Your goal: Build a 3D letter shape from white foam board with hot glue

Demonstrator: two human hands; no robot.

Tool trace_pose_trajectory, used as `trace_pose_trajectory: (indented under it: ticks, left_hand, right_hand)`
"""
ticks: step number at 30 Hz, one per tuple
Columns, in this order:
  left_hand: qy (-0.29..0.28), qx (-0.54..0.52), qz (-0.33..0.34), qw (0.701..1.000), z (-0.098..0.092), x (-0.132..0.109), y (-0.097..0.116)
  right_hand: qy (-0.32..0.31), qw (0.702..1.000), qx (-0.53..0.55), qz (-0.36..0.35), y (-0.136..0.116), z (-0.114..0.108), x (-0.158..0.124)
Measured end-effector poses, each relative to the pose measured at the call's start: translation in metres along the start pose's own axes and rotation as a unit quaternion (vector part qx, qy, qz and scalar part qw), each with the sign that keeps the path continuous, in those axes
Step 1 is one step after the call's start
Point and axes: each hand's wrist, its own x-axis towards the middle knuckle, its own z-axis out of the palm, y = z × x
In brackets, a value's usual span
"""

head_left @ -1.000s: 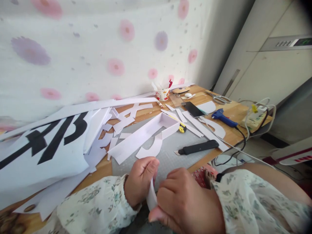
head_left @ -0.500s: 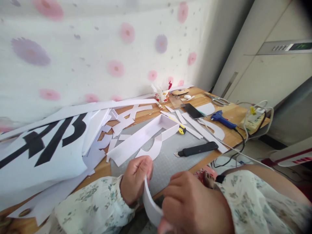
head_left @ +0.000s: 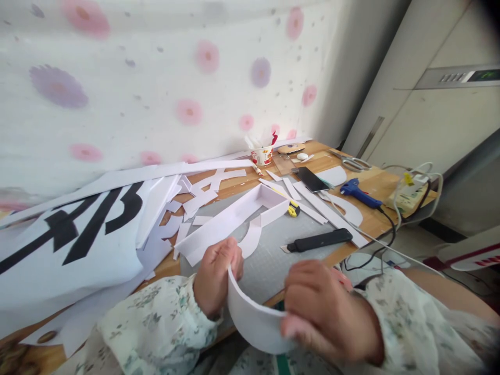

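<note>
A white foam-board strip (head_left: pixel 253 317), bent into a curve, is gripped at both ends at the near table edge. My left hand (head_left: pixel 215 276) is closed on its upper end. My right hand (head_left: pixel 324 307) is closed on its lower end. Just beyond my hands, on the grey cutting mat (head_left: pixel 269 252), lie a long white open-topped channel piece (head_left: pixel 234 219) and a curved white cut-out (head_left: pixel 250 240). A black utility knife (head_left: pixel 317 240) lies on the mat to the right.
A large white sheet with black characters (head_left: pixel 74 234) and several paper offcuts cover the left of the wooden table (head_left: pixel 375 182). Farther back stand a paper cup (head_left: pixel 261 154), a phone (head_left: pixel 311 178), scissors (head_left: pixel 353 162), a blue glue gun (head_left: pixel 359 191) and a power strip (head_left: pixel 408 195).
My right hand slid right along the strip, away from my left hand, so the strip now spans between them in a wide curve. The view shifted slightly.
</note>
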Motion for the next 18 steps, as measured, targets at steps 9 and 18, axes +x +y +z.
trace_pose_trajectory:
  ticks: [9,18]
  left_hand:
    - [-0.045,-0.097,-0.061,0.992,0.01,0.005,0.002]
    - [0.091,-0.146,-0.038,0.984,-0.001,0.011,0.004]
  right_hand:
    - [-0.109,0.957,0.262,0.063,-0.019,-0.013,0.006]
    - [-0.026,0.86,0.431,0.271,0.007,-0.011,-0.005]
